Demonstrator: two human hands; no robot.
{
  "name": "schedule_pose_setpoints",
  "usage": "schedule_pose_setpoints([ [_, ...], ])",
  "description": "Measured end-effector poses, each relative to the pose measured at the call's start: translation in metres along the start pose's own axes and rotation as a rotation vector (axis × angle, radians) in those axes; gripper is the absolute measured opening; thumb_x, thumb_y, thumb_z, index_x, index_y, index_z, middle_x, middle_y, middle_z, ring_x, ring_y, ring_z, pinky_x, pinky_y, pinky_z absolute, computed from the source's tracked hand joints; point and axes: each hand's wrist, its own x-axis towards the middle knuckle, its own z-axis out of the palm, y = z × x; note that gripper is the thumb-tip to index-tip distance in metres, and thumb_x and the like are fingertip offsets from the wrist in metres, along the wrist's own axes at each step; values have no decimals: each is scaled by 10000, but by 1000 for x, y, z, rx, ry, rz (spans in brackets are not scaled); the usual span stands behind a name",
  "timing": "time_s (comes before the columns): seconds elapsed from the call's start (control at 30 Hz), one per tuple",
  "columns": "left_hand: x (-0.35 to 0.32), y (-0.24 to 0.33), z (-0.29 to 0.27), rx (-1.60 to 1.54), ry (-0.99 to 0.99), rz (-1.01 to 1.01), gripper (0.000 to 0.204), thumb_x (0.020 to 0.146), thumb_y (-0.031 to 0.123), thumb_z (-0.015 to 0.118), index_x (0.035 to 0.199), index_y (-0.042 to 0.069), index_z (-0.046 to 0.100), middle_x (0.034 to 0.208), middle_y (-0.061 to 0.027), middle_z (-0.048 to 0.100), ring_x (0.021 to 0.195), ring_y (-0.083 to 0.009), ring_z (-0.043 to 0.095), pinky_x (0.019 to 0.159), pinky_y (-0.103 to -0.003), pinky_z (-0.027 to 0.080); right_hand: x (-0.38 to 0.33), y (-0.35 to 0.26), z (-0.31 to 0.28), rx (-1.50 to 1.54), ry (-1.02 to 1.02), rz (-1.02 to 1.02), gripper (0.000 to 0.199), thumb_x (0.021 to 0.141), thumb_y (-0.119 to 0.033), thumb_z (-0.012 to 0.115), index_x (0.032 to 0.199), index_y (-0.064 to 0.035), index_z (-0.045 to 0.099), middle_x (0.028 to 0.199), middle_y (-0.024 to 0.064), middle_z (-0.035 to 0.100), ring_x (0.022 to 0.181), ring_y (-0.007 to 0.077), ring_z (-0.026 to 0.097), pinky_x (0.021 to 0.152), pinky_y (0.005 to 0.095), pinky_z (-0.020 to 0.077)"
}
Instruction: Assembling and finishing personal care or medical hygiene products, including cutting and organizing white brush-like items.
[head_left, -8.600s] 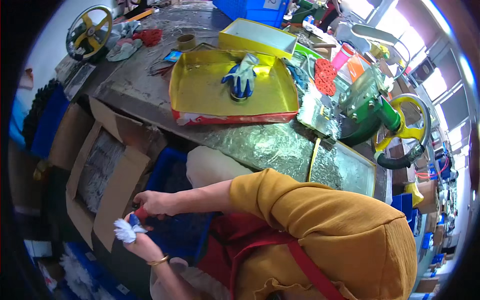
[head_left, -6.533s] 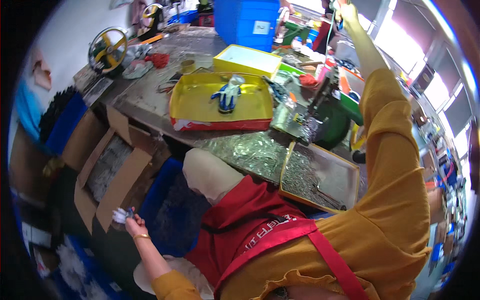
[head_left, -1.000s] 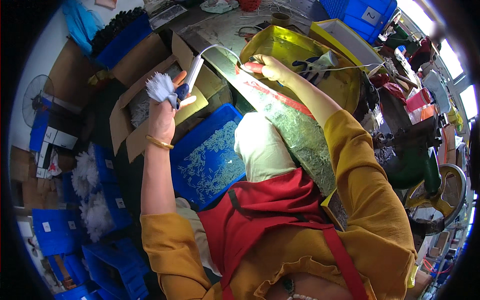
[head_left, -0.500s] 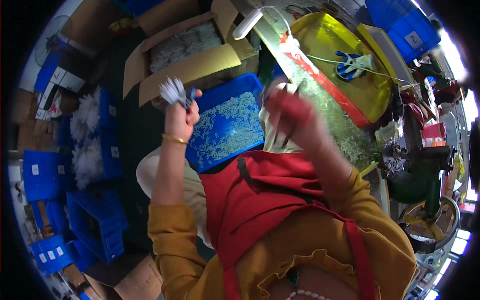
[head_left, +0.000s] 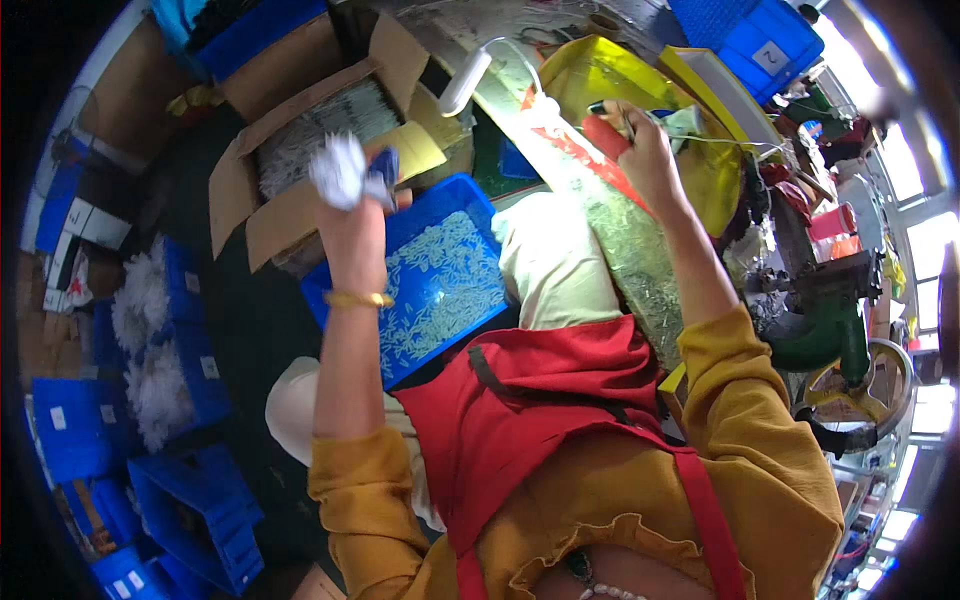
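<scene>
Beside the blue crate [head_left: 440,285] of pale small pieces, at the knees: a long workbench [head_left: 640,250] strewn with silvery scraps, running along its right. Beyond that, a yellow tray [head_left: 610,75] on the bench top. Left of the crate, an open cardboard box [head_left: 310,150] filled with pale stalks, flaps spread. Farther left of the crate, stacked blue bins [head_left: 150,330] with white fluffy tufts. Above the crate's far left corner, left hand [head_left: 355,205] raised, fingers closed around a white fluffy bundle [head_left: 338,170] with a small blue piece just beside it. Right of the crate, over the bench edge near the yellow tray, right hand [head_left: 635,150] gripping a red-handled tool [head_left: 603,133], closed around the handle; tool's working end too small to make out.
</scene>
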Motion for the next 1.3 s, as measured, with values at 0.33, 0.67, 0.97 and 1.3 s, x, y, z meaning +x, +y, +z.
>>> schedule_pose_setpoints([
  [0.33,101,27,56,373,-587,-78,184,726,125,486,780,-26,578,695,-47,565,612,-98,515,488,-231,414,0,50,14,-402,-392,-104,122,699,-139,505,772,-41,493,777,102,508,708,313,531,611,400,430],
  [0.67,155,-9,71,880,-501,638,146,591,54,554,729,36,597,783,-119,549,750,-287,538,655,-332,428,66,79,59,-409,-178,-56,142,682,-154,502,674,-16,537,730,137,545,678,315,548,589,406,434],
  [0.97,162,-19,62,540,-417,208,123,649,73,544,747,11,586,587,-22,549,530,-85,506,508,-233,408,73,81,62,-412,-194,-56,223,684,-223,517,694,-2,550,734,151,560,691,317,555,606,408,437],
  [1.3,155,-42,59,378,-396,-272,236,756,196,482,952,103,573,757,-2,564,670,-55,521,565,-252,418,74,82,61,-501,-254,-32,247,698,-254,511,776,-28,573,790,163,562,746,313,553,628,402,441],
])
